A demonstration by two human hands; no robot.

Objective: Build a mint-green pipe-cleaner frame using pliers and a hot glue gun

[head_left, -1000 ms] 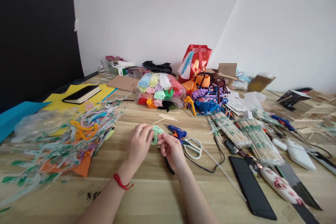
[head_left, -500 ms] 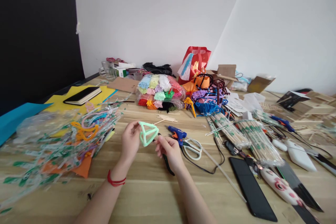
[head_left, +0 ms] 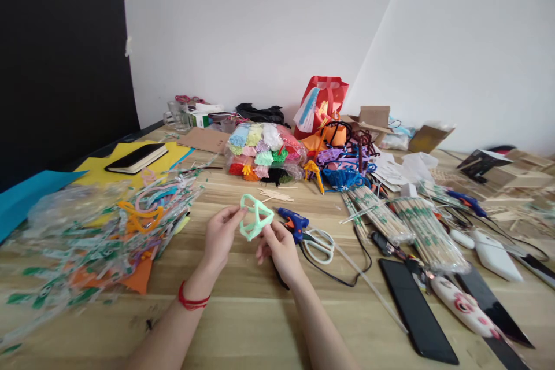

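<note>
A mint-green frame of bent pipe cleaners (head_left: 259,221) is held up over the table between both hands. My left hand (head_left: 220,235) pinches its left side between thumb and fingers. At its lower right corner, my right hand (head_left: 280,248) grips with thumb and fingertips. A dark tool handle (head_left: 281,277) shows below the right hand, mostly covered by it. Just right of that hand lies a blue glue gun (head_left: 293,221), next to white-handled scissors (head_left: 321,244).
A pile of plastic wrappers (head_left: 104,248) covers the left. Behind stand a bag of coloured pipe cleaners (head_left: 264,153) and a red bag (head_left: 325,104). Bundled wooden sticks (head_left: 427,231), a black phone (head_left: 416,309) and a second glue gun (head_left: 467,202) lie on the right.
The green frame has moved slightly right and been turned, and its shape looks more rounded from this side. My left hand has shifted right with it, while my right hand has barely moved.
</note>
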